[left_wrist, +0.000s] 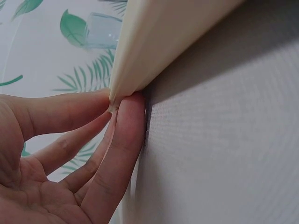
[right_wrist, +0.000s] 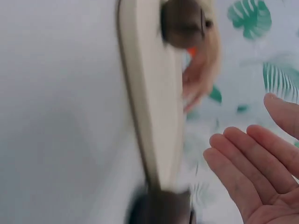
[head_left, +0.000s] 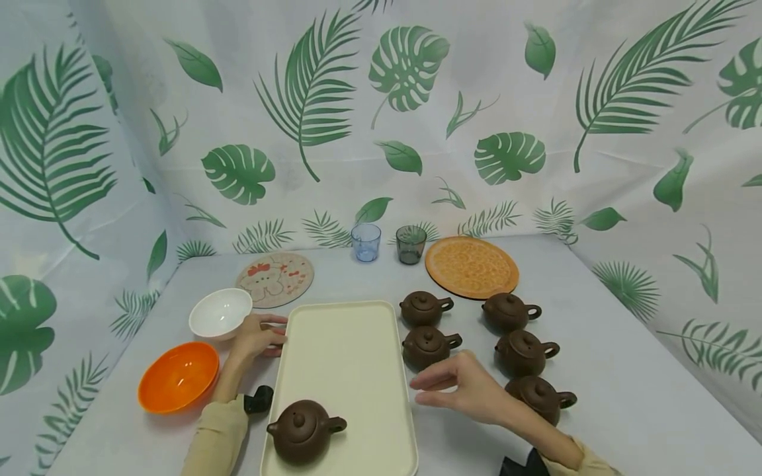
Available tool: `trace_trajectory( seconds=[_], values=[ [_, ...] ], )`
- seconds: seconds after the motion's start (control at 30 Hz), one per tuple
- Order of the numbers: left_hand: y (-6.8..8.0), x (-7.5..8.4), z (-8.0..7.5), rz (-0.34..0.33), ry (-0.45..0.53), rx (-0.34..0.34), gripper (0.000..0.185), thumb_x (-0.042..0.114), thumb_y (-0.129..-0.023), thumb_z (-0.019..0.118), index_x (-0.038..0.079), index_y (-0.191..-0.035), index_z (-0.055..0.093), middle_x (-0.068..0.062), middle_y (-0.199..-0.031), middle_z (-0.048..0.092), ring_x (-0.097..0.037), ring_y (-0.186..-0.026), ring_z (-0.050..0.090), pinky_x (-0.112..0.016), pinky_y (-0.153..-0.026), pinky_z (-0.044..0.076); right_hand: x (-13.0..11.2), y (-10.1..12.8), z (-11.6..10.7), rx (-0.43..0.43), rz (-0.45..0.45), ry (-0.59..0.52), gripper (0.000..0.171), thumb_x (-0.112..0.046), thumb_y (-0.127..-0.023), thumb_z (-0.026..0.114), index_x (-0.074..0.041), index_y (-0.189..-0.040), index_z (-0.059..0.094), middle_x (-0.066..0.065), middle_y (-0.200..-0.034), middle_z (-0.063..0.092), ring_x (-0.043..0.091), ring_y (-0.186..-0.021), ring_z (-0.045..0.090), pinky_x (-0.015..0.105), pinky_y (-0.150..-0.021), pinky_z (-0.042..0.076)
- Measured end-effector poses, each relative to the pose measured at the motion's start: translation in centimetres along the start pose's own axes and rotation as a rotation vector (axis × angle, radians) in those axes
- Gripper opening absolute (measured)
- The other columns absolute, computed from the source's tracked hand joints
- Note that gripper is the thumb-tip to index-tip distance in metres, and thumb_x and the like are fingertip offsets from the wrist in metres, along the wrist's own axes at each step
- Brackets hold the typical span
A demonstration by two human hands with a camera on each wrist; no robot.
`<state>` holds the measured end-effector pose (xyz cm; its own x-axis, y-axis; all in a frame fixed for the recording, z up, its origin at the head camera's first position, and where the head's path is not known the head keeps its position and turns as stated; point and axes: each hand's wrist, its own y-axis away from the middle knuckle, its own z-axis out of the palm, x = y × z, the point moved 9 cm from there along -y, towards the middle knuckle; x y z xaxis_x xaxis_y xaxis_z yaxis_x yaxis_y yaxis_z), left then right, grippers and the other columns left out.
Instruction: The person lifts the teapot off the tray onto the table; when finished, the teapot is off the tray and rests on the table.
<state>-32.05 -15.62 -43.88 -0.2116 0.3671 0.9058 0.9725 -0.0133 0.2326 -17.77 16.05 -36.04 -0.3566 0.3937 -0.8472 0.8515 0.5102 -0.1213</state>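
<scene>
A cream rectangular tray [head_left: 345,370] lies on the table with one dark brown teapot [head_left: 299,431] near its front left corner. At the tray's left edge, my left hand [head_left: 256,336] pinches the rim between thumb and fingers, as the left wrist view shows with the tray edge [left_wrist: 135,56] between them. My right hand [head_left: 458,390] hovers just right of the tray, thumb and fingers apart with nothing between them. Close behind it sits a brown teapot [head_left: 425,348], with another teapot [head_left: 421,309] beyond. In the right wrist view the right fingers [right_wrist: 252,168] are extended, away from the tray.
Right of these, three more teapots [head_left: 520,352] stand in a column. An orange bowl [head_left: 178,377] and a white bowl [head_left: 220,314] are on the left. At the back are a round patterned mat [head_left: 276,281], a blue glass [head_left: 366,243], a grey glass [head_left: 411,244] and an orange-brown round mat [head_left: 472,267].
</scene>
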Motion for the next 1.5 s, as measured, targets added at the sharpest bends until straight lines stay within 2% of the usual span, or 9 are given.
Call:
trace_trajectory(
  seconds=[0.23,0.37,0.6,1.07,1.17,1.33,1.5],
  values=[
    [-0.2,0.1,0.0,0.005,0.018,-0.004,0.042,-0.008,-0.080,0.064,-0.010,-0.122,0.058,-0.021,-0.093,0.068,-0.015,-0.063,0.064,-0.029,-0.057,0.059,-2.1,-3.0,4.7,-0.058,-0.079,-0.048,0.029,-0.020,-0.081,0.077,0.003,-0.098,0.074,0.010,-0.096,0.074,0.018,-0.090,0.071,0.022,-0.076,0.057],
    [-0.3,0.1,0.0,0.003,0.007,-0.008,0.042,-0.007,-0.081,0.064,-0.009,-0.122,0.057,-0.021,-0.094,0.068,-0.015,-0.063,0.064,-0.029,-0.057,0.059,-2.7,-4.1,7.0,-0.092,-0.067,-0.060,0.028,-0.018,-0.080,0.078,0.003,-0.098,0.074,0.012,-0.096,0.073,0.017,-0.090,0.071,0.019,-0.077,0.056],
    [-0.3,0.2,0.0,0.008,-0.010,-0.009,0.042,-0.007,-0.081,0.064,-0.009,-0.122,0.057,-0.021,-0.094,0.068,-0.014,-0.062,0.064,-0.029,-0.057,0.059,-3.4,-4.9,9.7,-0.115,-0.054,-0.041,0.020,-0.010,-0.077,0.079,0.001,-0.094,0.076,0.007,-0.093,0.074,0.005,-0.086,0.068,0.014,-0.074,0.054],
    [-0.1,0.2,0.1,0.018,0.041,-0.013,0.043,-0.011,-0.079,0.064,-0.012,-0.121,0.056,-0.018,-0.087,0.068,-0.015,-0.061,0.064,-0.029,-0.054,0.058,-3.0,-6.0,11.5,-0.076,-0.069,0.060,0.012,-0.006,-0.076,0.079,-0.001,-0.087,0.076,0.000,-0.082,0.074,-0.012,-0.069,0.061,0.009,-0.061,0.053],
    [0.0,0.2,0.2,0.014,0.048,-0.011,0.045,-0.012,-0.078,0.064,-0.013,-0.121,0.056,-0.018,-0.085,0.068,-0.015,-0.060,0.063,-0.029,-0.053,0.058,-2.8,-6.2,11.6,-0.070,-0.057,0.094,0.011,-0.008,-0.076,0.080,-0.004,-0.086,0.077,-0.003,-0.079,0.074,-0.012,-0.067,0.060,0.008,-0.060,0.051],
    [0.1,0.1,0.2,0.011,0.041,-0.010,0.045,-0.011,-0.078,0.065,-0.012,-0.121,0.056,-0.018,-0.085,0.067,-0.015,-0.060,0.063,-0.030,-0.054,0.058,-2.4,-6.3,11.7,-0.065,-0.017,0.065,0.010,-0.009,-0.076,0.080,-0.004,-0.085,0.077,-0.001,-0.077,0.074,-0.011,-0.064,0.061,0.009,-0.058,0.051],
    [0.0,0.0,0.2,0.012,0.047,-0.011,0.044,-0.011,-0.078,0.065,-0.012,-0.121,0.057,-0.017,-0.086,0.068,-0.015,-0.060,0.063,-0.030,-0.054,0.058,-2.5,-6.2,11.6,-0.042,-0.018,0.067,0.005,-0.007,-0.077,0.079,-0.005,-0.082,0.078,-0.001,-0.077,0.074,-0.011,-0.064,0.061,0.009,-0.058,0.051]
  ],
)
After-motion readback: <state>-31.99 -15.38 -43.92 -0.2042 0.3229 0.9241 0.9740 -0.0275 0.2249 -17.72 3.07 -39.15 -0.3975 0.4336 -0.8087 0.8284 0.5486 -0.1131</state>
